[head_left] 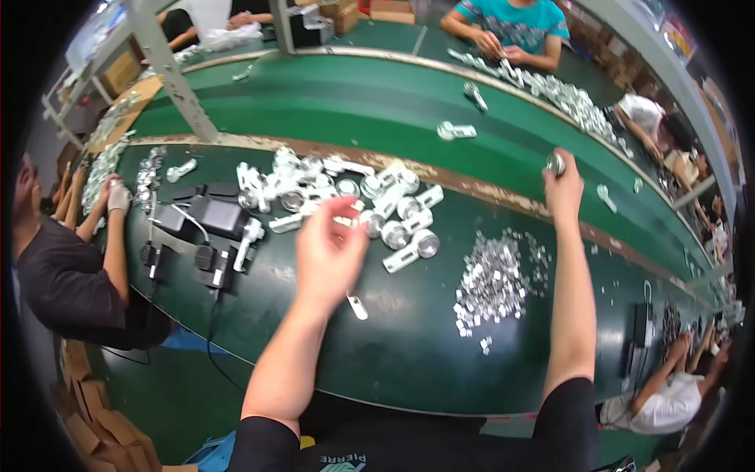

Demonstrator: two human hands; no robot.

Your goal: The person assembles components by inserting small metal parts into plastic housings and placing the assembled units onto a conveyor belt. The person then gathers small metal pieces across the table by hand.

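The person's right hand (565, 187) grips a round-ended part (555, 164) above the far green belt (338, 98), past a worn ledge (503, 201). The left hand (329, 250) has loosely curled fingers at the near edge of a pile of white parts (347, 188), hiding some; whether it holds one cannot be told. Black power units (224, 215) crowd the pile's left; small metal pieces (494, 282) lie to its right, near the right forearm. A metal post (174, 75) stands far left.
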